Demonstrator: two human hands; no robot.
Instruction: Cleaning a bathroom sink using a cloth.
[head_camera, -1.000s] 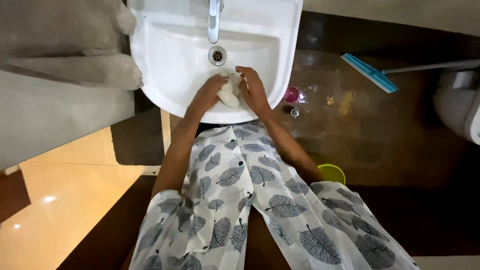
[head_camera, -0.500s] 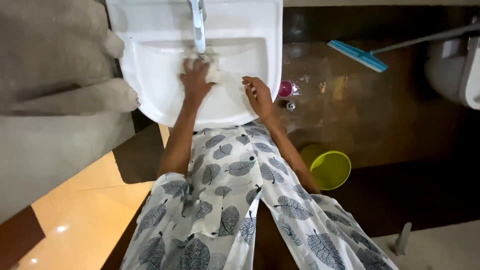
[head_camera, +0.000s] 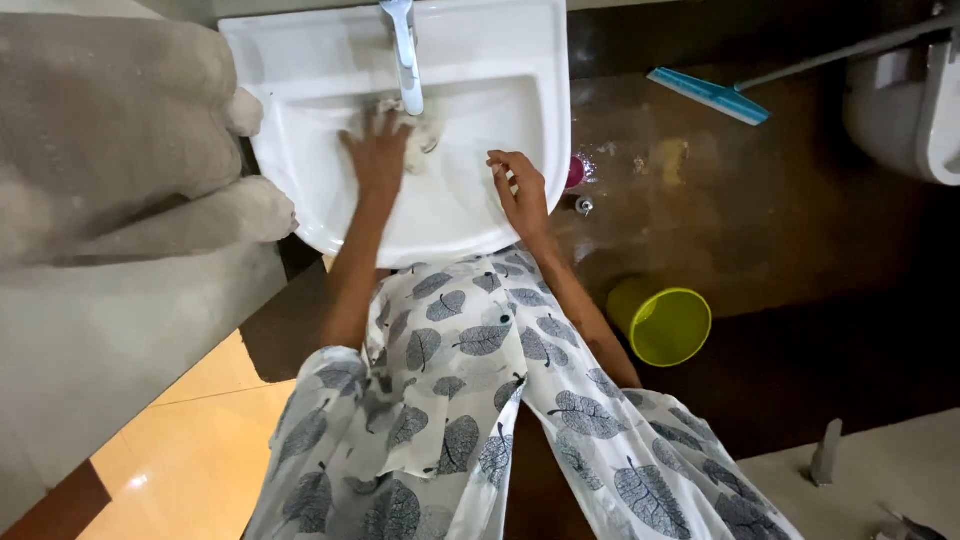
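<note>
- Far left, I see a rough grey concrete ledge (head_camera: 110, 150) butting against the white sink (head_camera: 300, 190).
- My left hand (head_camera: 378, 152) lies flat inside the basin, fingers spread, pressing a pale wad of cloth (head_camera: 420, 135) against the porcelain just under the tap (head_camera: 405, 45). It pins the cloth more than it grips it.
- The cloth sits near the drain, partly hidden by my fingers and the spout. I judge it wet, soft and limp: light, easy to bunch, nothing fragile. It would likely slide on the slick basin, so I would gather it from the top in a full fist, not pinch an edge.
- My right hand (head_camera: 522, 190) hovers at the basin's front right rim, fingers loosely curled and half open, holding nothing.
- Below, my leaf-print garment (head_camera: 470, 400) fills the middle.
- Right of the sink, on the dark wet floor (head_camera: 780, 230), stand a small pink cup (head_camera: 575, 172) and a yellow-green bucket (head_camera: 665, 322); a blue squeegee (head_camera: 708, 95) lies further back, beside a white toilet (head_camera: 915, 100).
</note>
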